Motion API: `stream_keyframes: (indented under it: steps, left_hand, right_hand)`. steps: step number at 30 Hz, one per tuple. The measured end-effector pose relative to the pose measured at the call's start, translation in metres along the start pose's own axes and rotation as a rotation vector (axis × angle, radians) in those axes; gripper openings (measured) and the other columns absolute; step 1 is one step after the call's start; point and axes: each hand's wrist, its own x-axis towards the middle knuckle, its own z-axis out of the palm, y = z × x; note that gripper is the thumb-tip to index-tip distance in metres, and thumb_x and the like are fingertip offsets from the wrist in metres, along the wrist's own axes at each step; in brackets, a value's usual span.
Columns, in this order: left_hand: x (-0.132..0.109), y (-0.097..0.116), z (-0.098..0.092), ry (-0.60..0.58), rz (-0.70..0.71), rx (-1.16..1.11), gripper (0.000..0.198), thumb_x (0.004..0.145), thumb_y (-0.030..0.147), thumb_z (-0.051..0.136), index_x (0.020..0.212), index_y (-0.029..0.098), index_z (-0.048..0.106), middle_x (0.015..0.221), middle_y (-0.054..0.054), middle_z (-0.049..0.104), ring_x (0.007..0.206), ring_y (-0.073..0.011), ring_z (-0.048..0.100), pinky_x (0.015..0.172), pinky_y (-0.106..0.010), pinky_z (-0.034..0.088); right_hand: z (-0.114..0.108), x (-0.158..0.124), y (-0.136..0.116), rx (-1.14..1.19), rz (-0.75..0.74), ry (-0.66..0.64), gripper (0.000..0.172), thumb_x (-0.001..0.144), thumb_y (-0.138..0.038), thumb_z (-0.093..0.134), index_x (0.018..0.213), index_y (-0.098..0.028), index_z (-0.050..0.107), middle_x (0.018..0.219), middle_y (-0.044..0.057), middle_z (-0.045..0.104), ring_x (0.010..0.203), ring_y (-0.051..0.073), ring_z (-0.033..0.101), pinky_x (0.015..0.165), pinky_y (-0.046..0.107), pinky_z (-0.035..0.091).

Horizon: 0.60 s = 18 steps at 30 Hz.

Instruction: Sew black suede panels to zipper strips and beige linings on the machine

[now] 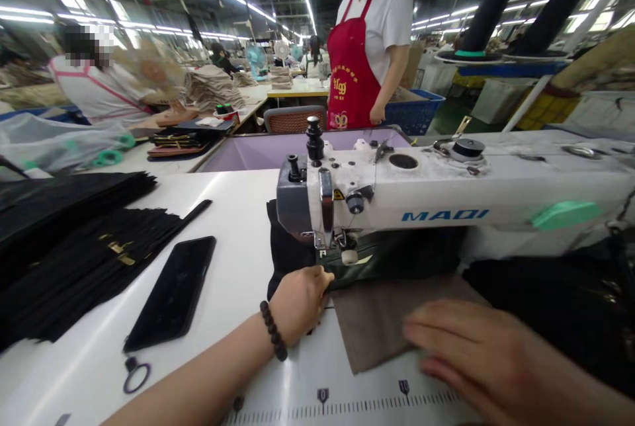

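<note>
My left hand [301, 301], with a dark bead bracelet [273, 331] at the wrist, is closed at the near edge of a black fabric piece [397, 257], just in front of the needle area. That fabric lies under the head of the white sewing machine [377, 194]. A brown-grey fabric piece [377, 330] shows below the black one and spreads toward me. At its right side is my right hand [471, 350], somewhat blurred, its fingers stretched out and the thumb apart. Whether its fingertips press on the cloth, I cannot tell.
Left on the white table lie a phone [171, 294] with a ring strap and stacked black fabric pieces [94, 247]. More black cloth [550, 313] is heaped at the right. Thread cones [491, 6] stand at upper right. A person in a red apron [350, 69] stands behind the machine.
</note>
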Motion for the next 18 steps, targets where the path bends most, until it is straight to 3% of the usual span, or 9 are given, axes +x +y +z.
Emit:
stream_keyframes:
  steps: [2,4,7,11,14,18]
  left_hand:
    - [-0.002,0.001,-0.002,0.011,-0.004,0.053,0.021,0.08,0.009,0.044,0.093,0.017,0.058,0.084,-0.005,0.057,0.078,-0.0197,0.057,0.071,-0.031,0.047]
    - [-0.002,0.003,-0.004,0.054,0.012,0.13,0.021,0.081,0.01,0.043,0.092,0.017,0.059,0.085,-0.007,0.054,0.079,-0.0215,0.054,0.071,-0.035,0.046]
    - [-0.004,0.003,-0.007,0.138,0.068,0.189,0.019,0.083,0.012,0.041,0.091,0.015,0.058,0.093,-0.011,0.052,0.086,-0.0242,0.05,0.076,-0.041,0.044]
    - [-0.007,-0.002,-0.01,0.074,0.101,0.13,0.018,0.082,0.007,0.041,0.092,0.011,0.056,0.095,-0.011,0.054,0.088,-0.0223,0.052,0.08,-0.037,0.046]
    - [-0.006,-0.006,-0.013,0.019,0.083,0.117,0.021,0.081,0.004,0.039,0.091,0.011,0.056,0.091,-0.009,0.057,0.085,-0.0214,0.055,0.078,-0.035,0.048]
    - [0.0,-0.013,-0.016,0.021,0.057,0.126,0.024,0.081,0.003,0.036,0.091,0.013,0.055,0.089,-0.008,0.06,0.084,-0.0204,0.058,0.076,-0.034,0.049]
  right_hand:
    - [0.021,0.025,0.0,-0.029,-0.039,-0.064,0.025,0.084,-0.028,0.05,0.106,-0.022,0.058,0.102,0.006,0.061,0.091,0.018,0.057,0.081,0.032,0.048]
    - [0.042,0.038,-0.001,-0.07,0.015,-0.114,0.039,0.081,-0.03,0.054,0.119,-0.02,0.051,0.114,0.009,0.057,0.103,0.024,0.052,0.088,0.042,0.045]
    - [0.061,0.034,-0.008,-0.09,0.1,-0.172,0.048,0.077,-0.037,0.058,0.122,-0.023,0.049,0.121,0.008,0.053,0.109,0.027,0.049,0.09,0.045,0.042]
    - [0.064,0.024,-0.024,-0.138,0.096,-0.172,0.045,0.076,-0.032,0.06,0.118,-0.016,0.054,0.113,0.011,0.058,0.1,0.028,0.054,0.083,0.042,0.047]
    - [0.063,0.036,-0.022,-0.081,0.107,-0.194,0.038,0.079,-0.021,0.055,0.117,-0.013,0.054,0.105,0.01,0.062,0.09,0.023,0.058,0.079,0.036,0.05]
    - [0.061,0.051,-0.008,-0.028,0.187,-0.218,0.043,0.078,-0.03,0.058,0.119,-0.017,0.052,0.115,0.012,0.056,0.101,0.024,0.054,0.086,0.038,0.047]
